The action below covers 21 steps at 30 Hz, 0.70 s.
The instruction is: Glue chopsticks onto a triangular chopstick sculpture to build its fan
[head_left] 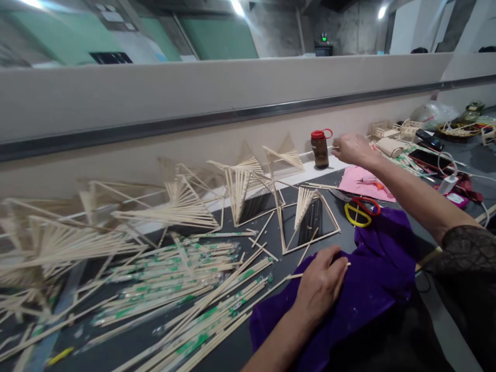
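Note:
My left hand (323, 281) rests on the purple cloth (375, 279), its fingers closed around a thin wooden chopstick (295, 276); one tip pokes out past the fingers. Reaching forward, my right hand (354, 150) is raised beside a brown bottle with a red lid (320, 150). Its fingers are pinched together, and whatever they may hold is too small to make out. Between the hands lie scissors (360, 209) with red and yellow handles and a pink cloth (351, 181). A framework of glued sticks (308, 206) stands just ahead of my left hand.
Several fan-shaped stick structures (186, 206) line the wall on the left. Wrapped chopsticks (170, 279) lie in a heap before them. Toward the right are a phone (428, 160), a white plug (447, 183) with a cable, and a basket (461, 132).

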### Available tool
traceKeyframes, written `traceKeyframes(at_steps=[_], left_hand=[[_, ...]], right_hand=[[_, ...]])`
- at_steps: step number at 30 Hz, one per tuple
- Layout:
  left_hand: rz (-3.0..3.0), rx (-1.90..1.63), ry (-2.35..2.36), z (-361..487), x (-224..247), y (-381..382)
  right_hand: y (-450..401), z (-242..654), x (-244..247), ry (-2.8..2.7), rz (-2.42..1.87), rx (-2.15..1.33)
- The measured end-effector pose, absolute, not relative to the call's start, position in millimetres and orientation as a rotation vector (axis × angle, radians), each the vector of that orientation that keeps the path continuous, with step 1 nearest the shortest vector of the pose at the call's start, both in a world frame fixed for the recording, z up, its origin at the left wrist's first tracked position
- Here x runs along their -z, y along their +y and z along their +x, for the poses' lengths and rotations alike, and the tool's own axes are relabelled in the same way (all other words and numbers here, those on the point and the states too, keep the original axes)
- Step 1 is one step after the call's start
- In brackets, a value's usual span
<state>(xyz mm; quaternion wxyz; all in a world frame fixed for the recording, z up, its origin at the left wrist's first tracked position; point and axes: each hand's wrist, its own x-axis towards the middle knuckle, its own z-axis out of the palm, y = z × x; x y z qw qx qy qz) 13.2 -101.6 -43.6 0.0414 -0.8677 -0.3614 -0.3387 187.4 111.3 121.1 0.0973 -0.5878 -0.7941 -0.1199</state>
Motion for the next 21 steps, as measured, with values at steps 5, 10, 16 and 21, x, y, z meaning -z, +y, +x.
traceKeyframes(at_steps=[5, 10, 16, 21], left_hand=[[-2.759, 1.029, -1.145, 10, 43, -104], [-2.776, 1.12, -1.256, 8, 44, -108], [-2.778, 1.131, -1.231, 3, 55, -106], [-2.65, 1.075, -1.225, 3, 68, -105]], right_hand=[[183, 153, -126, -2.311, -1.598, 0.479], [237, 121, -116, -2.304, -1.593, 0.458], [274, 111, -113, -2.351, -1.862, 0.22], [279, 118, -106, -2.325, -1.861, 0.16]])
